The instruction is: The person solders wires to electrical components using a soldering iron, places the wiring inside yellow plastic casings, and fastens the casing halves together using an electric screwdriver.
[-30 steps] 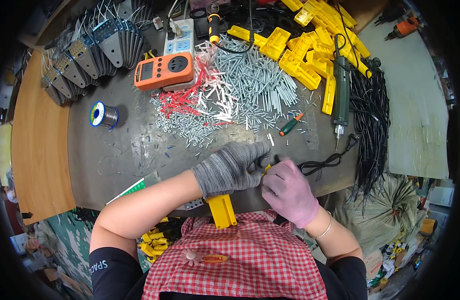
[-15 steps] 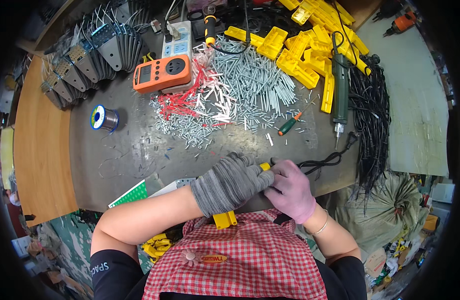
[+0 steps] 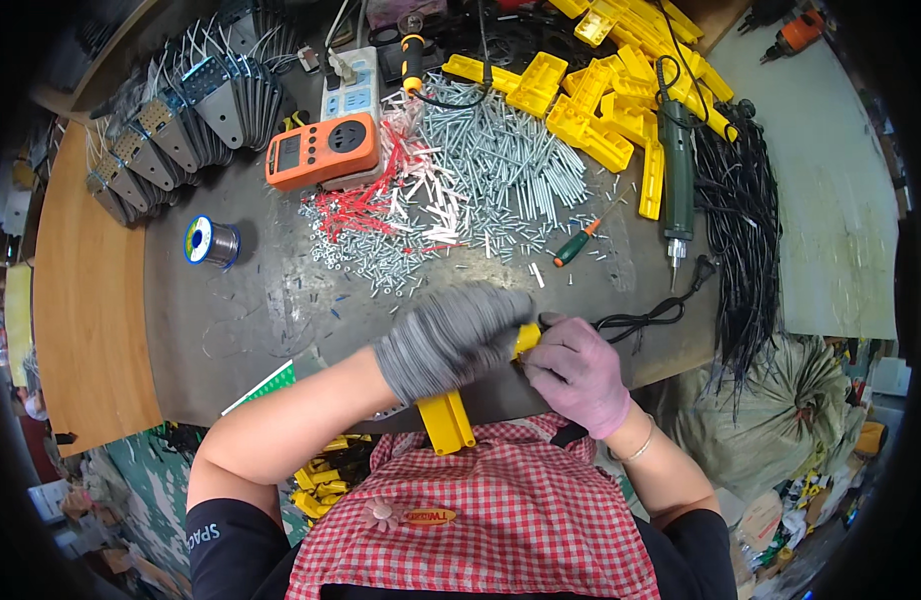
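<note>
A long yellow plastic housing (image 3: 444,424) lies slantwise at the table's front edge, its near end over my apron. My left hand (image 3: 451,335), in a grey striped glove, is closed over its middle, which the glove hides; motion blurs these fingers. Beyond the glove, the housing's far end shows beside my right fingertips. My right hand (image 3: 581,375), in a pink glove with greyish fingertips, has its fingers bent together by that end, on a black power cord (image 3: 636,322). The exact grip is partly hidden. The cord runs right to a plug.
Screws are heaped mid-table (image 3: 511,160), beside red and white sleeves. Nearby are a small screwdriver (image 3: 578,243), a green electric screwdriver (image 3: 678,170), yellow housings (image 3: 591,115), black cords (image 3: 736,220), an orange meter (image 3: 323,150), a solder spool (image 3: 211,241) and metal brackets (image 3: 171,130).
My left glove has shifted slightly up and left and is now blurred, with more of the housing's near end showing. My right hand stays nearly in place at the far end.
</note>
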A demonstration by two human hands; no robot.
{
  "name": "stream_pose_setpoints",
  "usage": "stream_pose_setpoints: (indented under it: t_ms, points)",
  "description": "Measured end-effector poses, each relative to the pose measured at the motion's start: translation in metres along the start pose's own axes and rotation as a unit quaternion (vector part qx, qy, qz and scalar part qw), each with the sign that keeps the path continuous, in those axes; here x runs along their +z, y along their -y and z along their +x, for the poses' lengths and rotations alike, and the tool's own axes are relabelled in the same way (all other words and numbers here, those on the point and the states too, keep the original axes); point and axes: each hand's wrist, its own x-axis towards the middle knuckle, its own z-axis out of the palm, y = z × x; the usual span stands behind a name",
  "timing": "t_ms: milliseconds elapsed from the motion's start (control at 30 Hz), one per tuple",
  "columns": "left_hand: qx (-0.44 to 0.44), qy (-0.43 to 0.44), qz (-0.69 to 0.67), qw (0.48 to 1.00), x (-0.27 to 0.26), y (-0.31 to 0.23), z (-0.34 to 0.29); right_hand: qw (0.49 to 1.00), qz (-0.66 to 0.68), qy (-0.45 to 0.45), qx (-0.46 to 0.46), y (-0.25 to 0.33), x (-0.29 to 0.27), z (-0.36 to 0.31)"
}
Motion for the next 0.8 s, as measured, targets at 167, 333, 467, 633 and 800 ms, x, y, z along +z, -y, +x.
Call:
stream_pose_setpoints:
  t_ms: [167, 333, 467, 633, 800]
  points:
    - [-0.048, 0.031, 0.005, 0.998, 0.0, 0.009, 0.007, 0.999, 0.023, 0.004, 0.033, 0.001, -0.001, 0.0]
    - [-0.087, 0.076, -0.02, 0.993, -0.004, 0.004, 0.014, 0.996, 0.062, 0.01, 0.063, -0.001, 0.002, -0.008]
    - [-0.099, 0.178, 0.164, 0.965, 0.002, -0.001, -0.002, 0.996, 0.061, 0.028, 0.056, -0.005, 0.005, -0.01]
    - [-0.036, 0.119, 0.313, 0.942, 0.013, -0.028, -0.028, 0.994, 0.069, 0.034, 0.073, -0.004, -0.001, -0.001]
    - [-0.113, 0.183, 0.271, 0.938, 0.005, -0.025, -0.021, 0.992, 0.097, 0.076, 0.017, -0.016, -0.014, 0.015]
